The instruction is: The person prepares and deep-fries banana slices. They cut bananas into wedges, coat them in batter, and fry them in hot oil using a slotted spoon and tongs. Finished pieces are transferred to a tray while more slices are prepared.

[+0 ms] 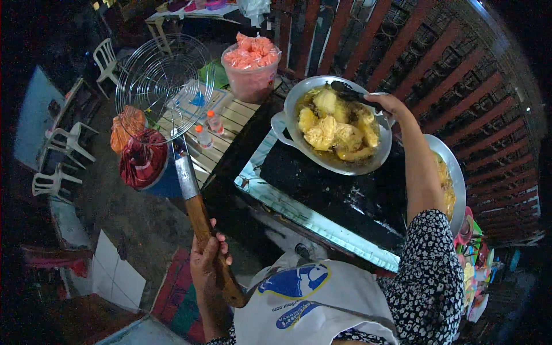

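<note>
At lower left, the left hand (208,261) grips the wire skimmer (167,86) by its wooden handle, basket raised empty. Upper centre, the right hand (386,104) clasps the pan (287,115) handle; fritters (336,129) remain in oil, unlifted.

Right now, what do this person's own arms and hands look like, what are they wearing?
Both hands are bare, no gloves. The right hand comes from a forearm that is uncovered up to a dark sleeve speckled with small white floral dots, ending near the elbow. The left hand has a bare wrist; a strip of the same print shows at the bottom edge. No rings or watch are visible.
</note>
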{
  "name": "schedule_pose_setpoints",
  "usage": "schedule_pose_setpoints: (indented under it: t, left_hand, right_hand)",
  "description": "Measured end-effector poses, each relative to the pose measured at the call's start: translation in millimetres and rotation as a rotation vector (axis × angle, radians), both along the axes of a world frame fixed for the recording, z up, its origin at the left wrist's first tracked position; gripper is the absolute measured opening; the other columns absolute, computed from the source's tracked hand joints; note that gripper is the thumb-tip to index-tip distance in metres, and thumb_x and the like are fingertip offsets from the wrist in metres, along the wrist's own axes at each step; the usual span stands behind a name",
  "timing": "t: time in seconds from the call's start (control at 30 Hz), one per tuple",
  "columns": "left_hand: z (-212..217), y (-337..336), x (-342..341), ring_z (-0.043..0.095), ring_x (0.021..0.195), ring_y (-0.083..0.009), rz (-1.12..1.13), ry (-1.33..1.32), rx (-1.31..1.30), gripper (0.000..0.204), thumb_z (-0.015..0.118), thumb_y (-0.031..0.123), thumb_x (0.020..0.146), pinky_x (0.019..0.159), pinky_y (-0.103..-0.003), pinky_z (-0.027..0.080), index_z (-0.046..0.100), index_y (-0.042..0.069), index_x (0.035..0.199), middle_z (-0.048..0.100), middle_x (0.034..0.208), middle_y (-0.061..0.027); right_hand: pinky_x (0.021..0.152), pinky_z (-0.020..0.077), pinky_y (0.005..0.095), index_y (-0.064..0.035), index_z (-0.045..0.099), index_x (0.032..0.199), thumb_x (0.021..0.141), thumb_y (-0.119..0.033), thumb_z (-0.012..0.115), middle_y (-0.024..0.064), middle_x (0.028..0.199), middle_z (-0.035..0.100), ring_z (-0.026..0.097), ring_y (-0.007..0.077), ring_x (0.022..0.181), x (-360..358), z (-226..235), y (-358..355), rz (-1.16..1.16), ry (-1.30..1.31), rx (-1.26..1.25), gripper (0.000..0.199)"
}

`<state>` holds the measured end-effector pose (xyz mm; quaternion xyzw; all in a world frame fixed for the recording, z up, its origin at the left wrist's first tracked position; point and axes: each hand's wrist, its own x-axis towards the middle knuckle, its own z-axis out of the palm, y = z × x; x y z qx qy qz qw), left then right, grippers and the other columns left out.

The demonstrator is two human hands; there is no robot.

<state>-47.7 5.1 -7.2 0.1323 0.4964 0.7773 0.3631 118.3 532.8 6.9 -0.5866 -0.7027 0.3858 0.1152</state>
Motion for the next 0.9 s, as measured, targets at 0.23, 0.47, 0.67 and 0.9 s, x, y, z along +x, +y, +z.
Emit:
schedule_pose_setpoints:
  t: [0.23,0.47,0.67,0.9]
  left_hand:
    - [-4.2,1.1,-0.6,0.05,0.067,-0.0087,-0.022,-0.007,0.014,0.038,0.053,0.012,0.086,0.049,-0.023,0.045,0.041,0.004,0.122,0.055,0.084,-0.0037]
    - [-6.3,5.1,-4.1,0.051,0.067,-0.0093,-0.071,-0.004,0.017,0.04,0.054,0.011,0.085,0.049,-0.022,0.045,0.041,0.004,0.122,0.054,0.085,-0.0039]
    - [-2.3,3.6,1.6,0.05,0.067,-0.0101,-0.042,-0.02,0.026,0.041,0.054,0.013,0.085,0.048,-0.022,0.045,0.041,0.003,0.122,0.053,0.085,-0.0045]
    - [-5.8,1.5,-3.4,0.049,0.068,-0.0102,-0.04,-0.022,0.037,0.04,0.053,0.013,0.085,0.047,-0.023,0.044,0.041,0.003,0.122,0.053,0.085,-0.0046]
  right_hand:
    - [0.084,0.042,0.0366,-0.0088,0.062,0.106,0.064,-0.053,0.066,0.0118,0.108,0.059,0.055,0.0258,0.1,2.9,28.2,-21.0,0.362,0.028,0.249,0.061]
    - [0.075,0.0457,0.036,-0.0124,0.064,0.102,0.064,-0.053,0.064,0.0156,0.089,0.063,0.061,0.0285,0.084,-3.0,54.5,-92.3,0.539,-0.208,0.767,0.056]
    - [0.065,0.0468,0.0383,-0.0157,0.065,0.098,0.066,-0.052,0.063,0.0141,0.075,0.063,0.061,0.0298,0.072,2.4,53.0,-136.8,0.588,-0.357,0.844,0.049]
    - [0.06,0.0483,0.0372,-0.0196,0.062,0.103,0.071,-0.043,0.062,0.0085,0.081,0.064,0.062,0.0251,0.07,1.5,21.2,-171.4,0.533,-0.472,1.008,0.04]
